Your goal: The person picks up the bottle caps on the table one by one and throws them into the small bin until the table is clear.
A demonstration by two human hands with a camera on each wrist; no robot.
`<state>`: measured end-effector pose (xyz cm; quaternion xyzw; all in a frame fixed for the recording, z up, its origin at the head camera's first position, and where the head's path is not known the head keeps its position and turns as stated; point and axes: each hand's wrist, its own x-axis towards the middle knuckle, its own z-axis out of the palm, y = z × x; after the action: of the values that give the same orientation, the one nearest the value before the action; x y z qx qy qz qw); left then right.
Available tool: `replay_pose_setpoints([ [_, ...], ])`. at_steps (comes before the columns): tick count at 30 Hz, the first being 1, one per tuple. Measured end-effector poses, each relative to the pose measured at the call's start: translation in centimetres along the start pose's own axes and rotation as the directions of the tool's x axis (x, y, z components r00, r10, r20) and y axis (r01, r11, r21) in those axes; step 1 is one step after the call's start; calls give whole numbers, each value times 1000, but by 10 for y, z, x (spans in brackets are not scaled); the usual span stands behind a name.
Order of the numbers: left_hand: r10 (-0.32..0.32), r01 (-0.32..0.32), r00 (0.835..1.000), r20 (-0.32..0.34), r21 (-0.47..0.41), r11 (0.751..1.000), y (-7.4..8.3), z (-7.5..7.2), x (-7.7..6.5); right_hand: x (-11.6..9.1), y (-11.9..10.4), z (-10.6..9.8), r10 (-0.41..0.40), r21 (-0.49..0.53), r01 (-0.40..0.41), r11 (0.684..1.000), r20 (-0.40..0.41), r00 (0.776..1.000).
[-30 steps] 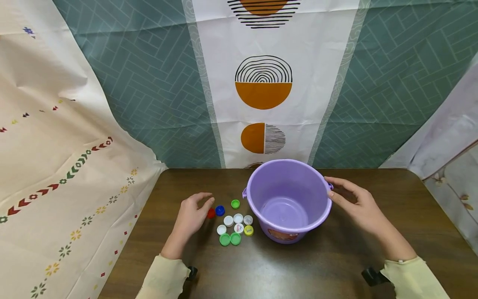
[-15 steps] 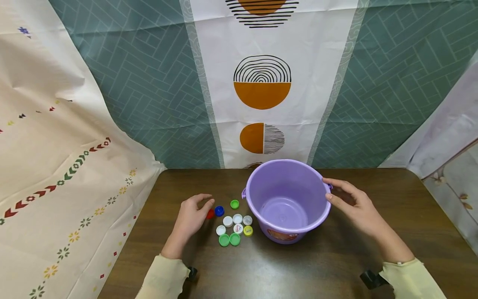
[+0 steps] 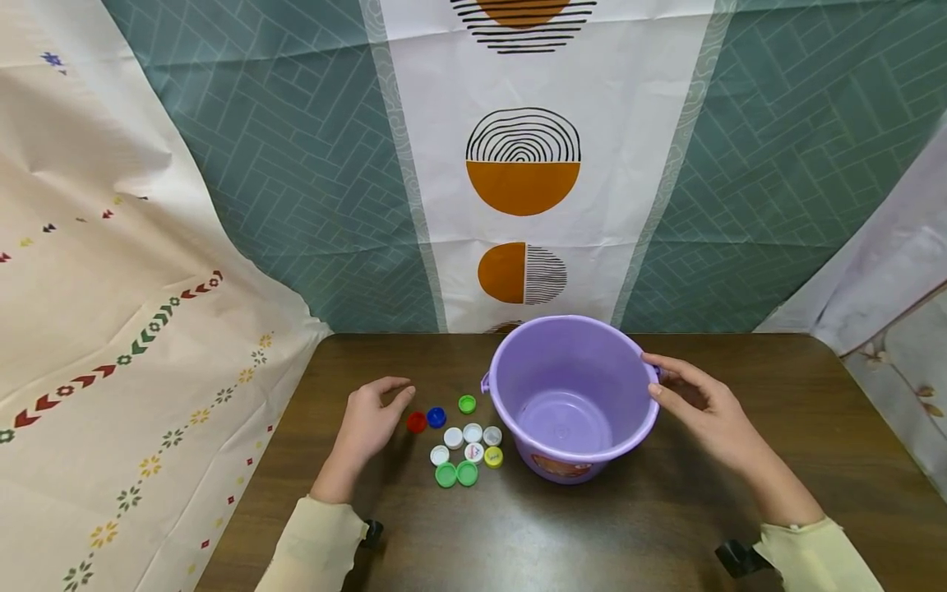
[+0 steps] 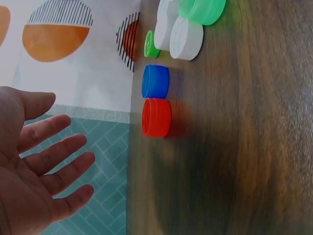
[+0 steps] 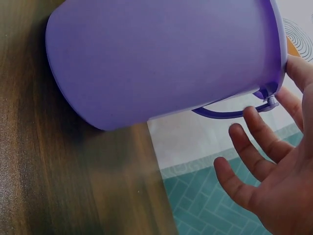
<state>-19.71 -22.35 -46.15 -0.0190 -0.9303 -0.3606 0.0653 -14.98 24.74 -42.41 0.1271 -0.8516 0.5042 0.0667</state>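
A purple bucket [image 3: 577, 362] stands upright on the table, its inside visible from above. My right hand [image 3: 710, 411] is at its right rim, thumb and index fingertips touching the edge. In the right wrist view the other fingers are spread beside the bucket handle [image 5: 220, 115]. My left hand [image 3: 368, 421] hovers with fingers extended and holds nothing. Nearest to it is a red bottle cap [image 3: 417, 423], next to a blue cap [image 3: 436, 418]. Several white caps [image 3: 453, 438], a small green cap [image 3: 467, 404], a yellow cap [image 3: 493, 457] and two larger green caps [image 3: 445, 474] lie left of the bucket.
The dark wooden table [image 3: 518, 543] runs back to a patterned hanging cloth [image 3: 311, 205]. A cream cloth [image 3: 148, 370] drapes along the left side, and a pale floral cloth [image 3: 898, 353] hangs at the right.
My left hand has drawn back slightly to the left, so the red cap shows fully. My right hand stays at the bucket's rim.
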Motion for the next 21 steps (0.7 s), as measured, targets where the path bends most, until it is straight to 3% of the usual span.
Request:
replay_pose_setpoints([
  [11, -22, 21, 998, 52, 18, 1000, -13, 0, 0, -1, -1, 1, -19, -35, 18, 999, -8, 1000],
  [21, -76, 53, 972, 221, 107, 993, -29, 14, -1, -2, 3, 4, -31, -8, 31, 999, -19, 999],
])
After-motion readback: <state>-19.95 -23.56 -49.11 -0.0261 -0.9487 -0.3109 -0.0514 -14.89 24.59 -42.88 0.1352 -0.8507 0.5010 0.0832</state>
